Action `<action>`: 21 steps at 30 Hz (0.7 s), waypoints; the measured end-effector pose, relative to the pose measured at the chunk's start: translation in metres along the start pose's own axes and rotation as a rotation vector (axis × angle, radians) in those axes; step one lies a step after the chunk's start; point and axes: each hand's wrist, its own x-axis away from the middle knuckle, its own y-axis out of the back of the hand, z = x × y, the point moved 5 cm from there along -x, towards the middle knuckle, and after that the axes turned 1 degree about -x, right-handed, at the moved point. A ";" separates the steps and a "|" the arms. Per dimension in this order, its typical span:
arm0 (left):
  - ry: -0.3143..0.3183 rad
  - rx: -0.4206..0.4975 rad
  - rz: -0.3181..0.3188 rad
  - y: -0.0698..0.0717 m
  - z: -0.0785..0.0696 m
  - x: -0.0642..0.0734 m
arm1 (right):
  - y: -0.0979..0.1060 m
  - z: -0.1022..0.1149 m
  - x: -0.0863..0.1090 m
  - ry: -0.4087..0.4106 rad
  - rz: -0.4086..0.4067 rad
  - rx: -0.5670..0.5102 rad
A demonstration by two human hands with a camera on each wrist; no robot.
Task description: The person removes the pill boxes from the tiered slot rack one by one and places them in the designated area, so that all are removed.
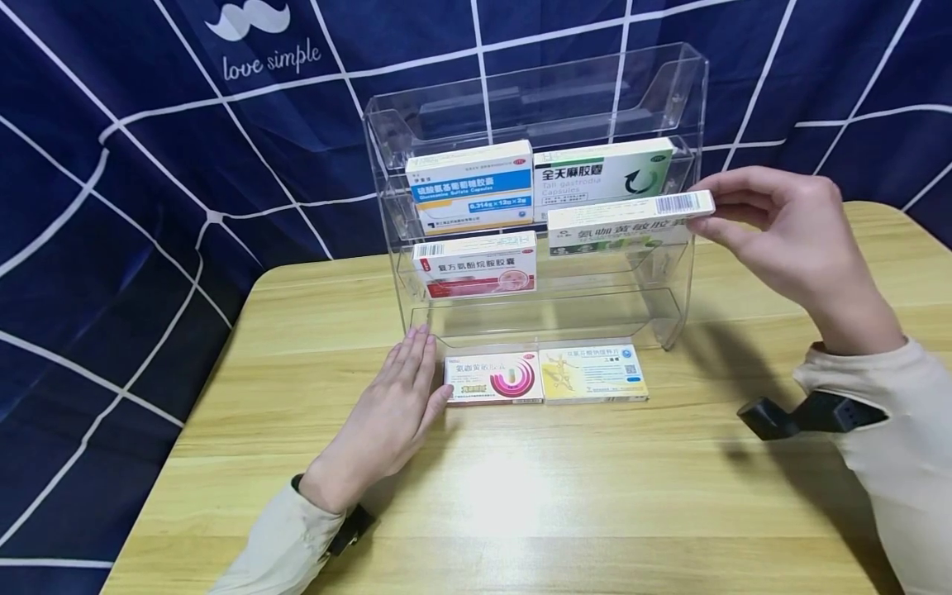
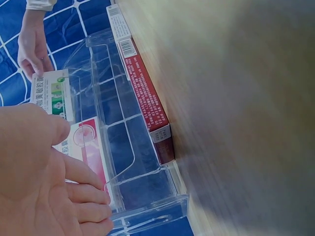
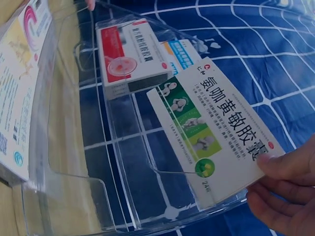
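My right hand (image 1: pixel 792 240) pinches the right end of a white and green medicine box (image 1: pixel 628 223) between thumb and fingers. That box overlaps the middle tier of the clear acrylic rack (image 1: pixel 535 322), to the right of a red and white medicine box (image 1: pixel 476 268). In the right wrist view the held box (image 3: pixel 211 132) tilts, its printed front towards the camera. My left hand (image 1: pixel 390 409) lies with fingers extended, its fingertips right at the rack's lower left corner. Beside its thumb lies a white and pink medicine box (image 1: pixel 494 378).
On the upper tier stand a blue and white medicine box (image 1: pixel 472 190) and a green and white medicine box (image 1: pixel 602 178). A yellow and white medicine box (image 1: pixel 595 373) lies in front of the rack. Behind the wooden table (image 1: pixel 521 512) hangs a blue checked cloth (image 1: pixel 297 149).
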 end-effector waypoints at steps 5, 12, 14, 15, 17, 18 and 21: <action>0.006 -0.001 0.001 0.001 0.000 0.000 | 0.005 -0.002 -0.002 -0.066 -0.026 -0.195; 0.007 -0.004 -0.001 0.002 0.000 0.000 | 0.010 -0.004 -0.002 -0.105 -0.076 -0.352; 0.005 -0.005 0.001 0.001 0.000 0.000 | 0.010 -0.005 -0.001 -0.110 -0.075 -0.365; 0.005 -0.005 0.004 0.001 0.000 0.000 | 0.009 -0.006 -0.001 -0.111 -0.073 -0.370; 0.006 -0.002 0.009 0.000 0.000 0.000 | 0.009 -0.007 0.000 -0.112 -0.065 -0.392; 0.008 0.000 0.012 0.000 0.000 0.000 | 0.008 -0.008 0.000 -0.108 -0.061 -0.410; 0.013 0.004 0.018 0.000 0.000 0.000 | 0.008 -0.009 0.000 -0.110 -0.055 -0.427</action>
